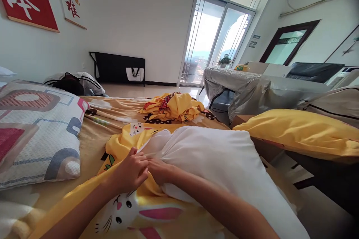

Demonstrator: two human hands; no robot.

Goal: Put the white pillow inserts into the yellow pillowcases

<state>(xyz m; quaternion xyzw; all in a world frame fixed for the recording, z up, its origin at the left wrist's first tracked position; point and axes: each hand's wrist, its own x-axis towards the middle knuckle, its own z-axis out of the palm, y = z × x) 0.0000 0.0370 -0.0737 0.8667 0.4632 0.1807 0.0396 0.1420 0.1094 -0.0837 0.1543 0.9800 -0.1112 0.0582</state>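
Note:
In front of me a white pillow [213, 157] lies on the bed, its left end partly inside a yellow pillowcase [120, 145] printed with white rabbits. My left hand [134, 170] is closed on the edge of the pillowcase's opening. Right beside it, my right hand [158, 170] grips the pillow's gathered end at that opening; its fingertips are hidden by fabric and the left hand. Creases in the pillow run out from this hand. A large rabbit print shows on the pillowcase below my wrists.
A patterned pillow [42, 130] lies at the left. Crumpled yellow cloth [176, 106] sits on the far part of the tan bed sheet [95, 119]. A yellow pillow [303, 132] rests at the right. Beyond are a plastic-covered table [252, 86] and a person [75, 84] bent low beside the bed.

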